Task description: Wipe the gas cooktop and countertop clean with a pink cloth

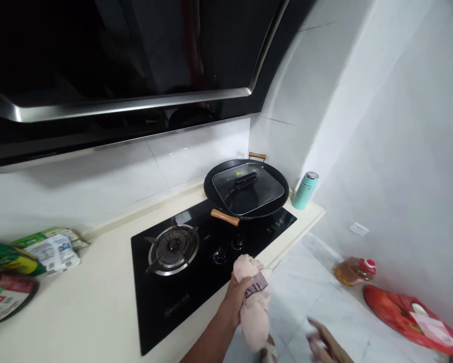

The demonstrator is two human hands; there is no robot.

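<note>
My left hand (235, 301) is closed around a bunched pale pink towel (256, 322) with a purple patterned band. It hangs in front of the counter's edge, near the stove knobs. Lower right, over the floor, my right hand (323, 344) is slightly blurred; its fingers are apart and it holds nothing. Beyond the towel, a black wok (283, 201) with wooden handles sits on the right side of the black gas stove (154, 312). A squarish glass lid (226, 189) with a black handle lies in the wok.
Left of the wok is a bare burner (174, 247). A mint-green thermos (305, 190) stands at the counter's right end. Packets (56, 249) and bottles (7, 297) are at the left. An oil jug (353, 271) and a red bag (385, 305) rest on the floor. The range hood (135, 60) overhangs.
</note>
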